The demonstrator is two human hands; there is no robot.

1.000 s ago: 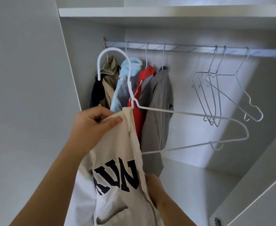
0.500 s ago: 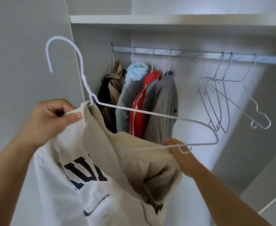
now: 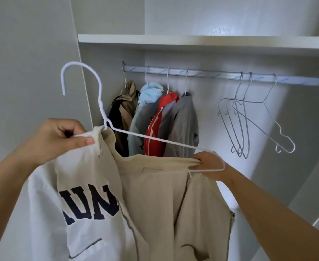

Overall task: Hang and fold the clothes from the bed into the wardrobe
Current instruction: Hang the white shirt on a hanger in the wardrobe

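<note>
A cream jacket with dark blue letters and white sleeves (image 3: 141, 204) hangs in front of me, partly on a white wire hanger (image 3: 100, 102). My left hand (image 3: 60, 138) pinches the collar edge beside the hanger's neck. My right hand (image 3: 209, 164) grips the jacket's shoulder fabric together with the hanger's right end. The hanger's hook points up and left, well short of the wardrobe rail (image 3: 220, 76). The hanger's lower bar is mostly hidden inside the cloth.
Several garments hang at the rail's left end: tan and black (image 3: 123, 112), light blue (image 3: 147, 110), red (image 3: 158, 127), grey (image 3: 185, 125). Three bare wire hangers (image 3: 243, 119) hang further right. A white shelf (image 3: 192, 40) runs above the rail. The wardrobe side panel (image 3: 83, 76) stands left.
The jacket's right shoulder has been drawn up toward the hanger's right end, and my right hand now grips fabric and wire together. The view has tilted up, so the rail sits lower in the frame.
</note>
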